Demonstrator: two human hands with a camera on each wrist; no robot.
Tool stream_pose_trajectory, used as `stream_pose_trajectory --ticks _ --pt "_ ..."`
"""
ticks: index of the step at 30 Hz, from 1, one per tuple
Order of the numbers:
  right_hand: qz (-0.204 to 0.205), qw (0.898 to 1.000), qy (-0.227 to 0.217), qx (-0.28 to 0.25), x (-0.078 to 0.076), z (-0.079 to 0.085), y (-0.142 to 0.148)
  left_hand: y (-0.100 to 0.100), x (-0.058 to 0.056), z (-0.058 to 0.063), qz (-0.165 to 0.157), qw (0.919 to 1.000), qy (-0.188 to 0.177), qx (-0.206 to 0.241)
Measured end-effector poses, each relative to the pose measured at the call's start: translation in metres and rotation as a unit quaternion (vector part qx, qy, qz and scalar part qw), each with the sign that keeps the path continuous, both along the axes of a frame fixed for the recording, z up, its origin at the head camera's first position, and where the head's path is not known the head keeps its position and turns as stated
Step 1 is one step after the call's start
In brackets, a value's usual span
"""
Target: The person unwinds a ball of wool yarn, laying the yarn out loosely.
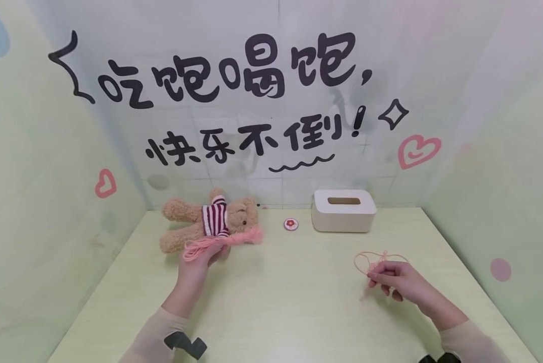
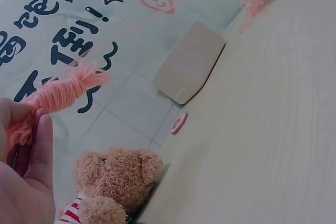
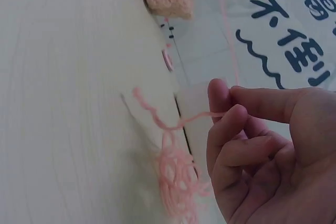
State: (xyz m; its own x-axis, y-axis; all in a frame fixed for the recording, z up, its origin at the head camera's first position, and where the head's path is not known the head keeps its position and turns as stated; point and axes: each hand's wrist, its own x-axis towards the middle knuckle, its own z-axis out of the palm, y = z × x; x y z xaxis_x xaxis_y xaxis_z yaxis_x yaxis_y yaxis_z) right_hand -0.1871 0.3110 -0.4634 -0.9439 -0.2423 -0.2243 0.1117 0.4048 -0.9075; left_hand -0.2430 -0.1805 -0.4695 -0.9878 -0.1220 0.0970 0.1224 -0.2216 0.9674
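Note:
My left hand (image 1: 198, 269) holds a wound bundle of pink yarn (image 1: 242, 236), with loops at one end and a frayed tuft at the other. In the left wrist view the thumb and fingers grip the bundle's (image 2: 55, 94) lower part. On the other side my right hand (image 1: 405, 282) pinches a yarn strand (image 3: 202, 115) between thumb and fingertips. A loose, tangled cluster of yarn (image 3: 176, 179) hangs from that strand. Seen from the left wrist, a thin pink strand (image 2: 173, 9) stretches across the gap between the hands.
A teddy bear (image 1: 214, 222) in a striped shirt lies at the back left, behind my left hand. Along the back stand a round flower badge (image 1: 291, 224) and a white tissue box (image 1: 344, 222). Printed walls enclose the pale table (image 1: 280, 312).

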Motion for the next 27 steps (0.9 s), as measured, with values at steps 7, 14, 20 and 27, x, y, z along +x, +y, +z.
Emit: stream_pose_trajectory --ticks 7,14,20,27 --pt "-0.072 0.996 -0.052 0.007 -0.006 -0.005 0.042 -0.009 -0.004 0.008 0.089 0.9948 0.002 0.048" --pt "-0.117 0.991 -0.068 0.025 -0.009 -0.012 0.075 -0.013 -0.008 0.007 0.165 0.9833 0.010 0.077" --pt "-0.167 0.983 -0.025 0.075 -0.023 -0.021 0.084 -0.003 -0.004 0.000 0.079 0.9958 -0.017 0.042" --pt "-0.203 0.972 0.030 0.112 -0.041 -0.024 0.085 0.014 0.004 -0.005 0.007 0.9999 -0.010 0.011"
